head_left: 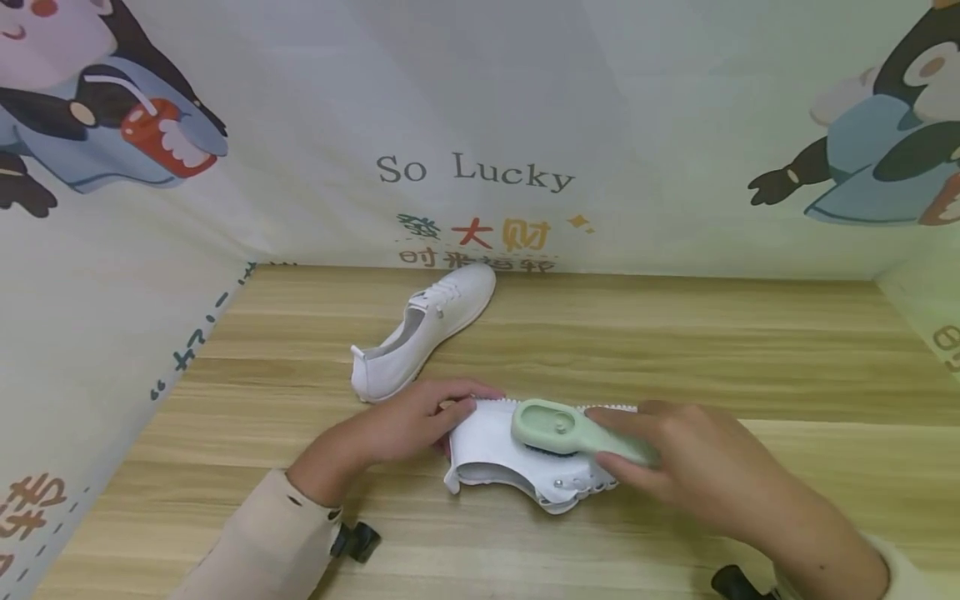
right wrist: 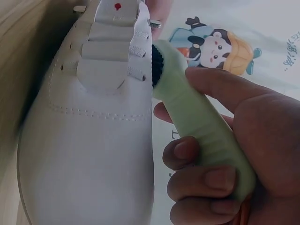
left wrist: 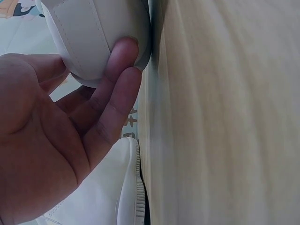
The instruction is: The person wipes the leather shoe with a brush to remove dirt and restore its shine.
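Observation:
A white shoe [head_left: 487, 442] lies on its side on the wooden surface, its opening toward the person. My left hand [head_left: 408, 421] grips it at the heel; the left wrist view shows fingertips and thumb about the heel [left wrist: 89, 37]. In my right hand [head_left: 693, 458] is a pale green brush [head_left: 551, 421], fingers wrapped round its handle [right wrist: 206, 122]. Its dark bristles [right wrist: 157, 65] touch the shoe's upper side in the right wrist view. A second white shoe [head_left: 401, 350] rests behind the left hand, sole down, toe pointing to the back right.
The wood-grain surface [head_left: 712, 342] runs back to a pale printed backdrop [head_left: 637, 108] with cartoon figures and lettering. The backdrop also rises at the left and right sides. A black wrist mount [head_left: 356, 542] sits at the left sleeve.

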Tool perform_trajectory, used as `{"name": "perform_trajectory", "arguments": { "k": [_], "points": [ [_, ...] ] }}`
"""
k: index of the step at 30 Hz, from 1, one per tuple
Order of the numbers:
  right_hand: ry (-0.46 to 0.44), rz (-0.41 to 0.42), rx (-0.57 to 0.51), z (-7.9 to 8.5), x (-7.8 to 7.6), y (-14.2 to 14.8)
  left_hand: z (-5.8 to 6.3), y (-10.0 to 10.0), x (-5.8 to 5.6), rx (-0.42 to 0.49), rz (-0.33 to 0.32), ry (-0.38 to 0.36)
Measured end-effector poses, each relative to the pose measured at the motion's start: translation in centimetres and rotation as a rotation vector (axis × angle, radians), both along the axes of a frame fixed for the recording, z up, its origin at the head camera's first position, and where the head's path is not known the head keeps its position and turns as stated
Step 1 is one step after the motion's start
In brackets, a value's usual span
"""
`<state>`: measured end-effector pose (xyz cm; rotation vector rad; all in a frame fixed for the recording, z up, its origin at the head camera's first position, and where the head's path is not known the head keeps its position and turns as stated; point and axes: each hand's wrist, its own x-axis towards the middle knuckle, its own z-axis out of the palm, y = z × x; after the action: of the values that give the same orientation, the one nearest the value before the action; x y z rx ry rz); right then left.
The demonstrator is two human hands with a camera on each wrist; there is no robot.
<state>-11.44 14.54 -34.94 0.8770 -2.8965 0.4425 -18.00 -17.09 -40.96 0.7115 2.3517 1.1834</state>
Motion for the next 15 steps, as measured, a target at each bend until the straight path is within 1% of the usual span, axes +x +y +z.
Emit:
{"name": "perform_trajectory", "arguments": {
  "k": [5, 15],
  "points": [
    [-0.023, -0.032, 0.017, 0.2, 0.1, 0.4, -0.1, 0.1, 0.0, -0.010, -0.009, 0.018],
    [-0.039, -0.032, 0.039, 1.0, -0.2, 2.1, 0.0, 0.0, 0.1, -0.012, -0.004, 0.031]
  ]
}}
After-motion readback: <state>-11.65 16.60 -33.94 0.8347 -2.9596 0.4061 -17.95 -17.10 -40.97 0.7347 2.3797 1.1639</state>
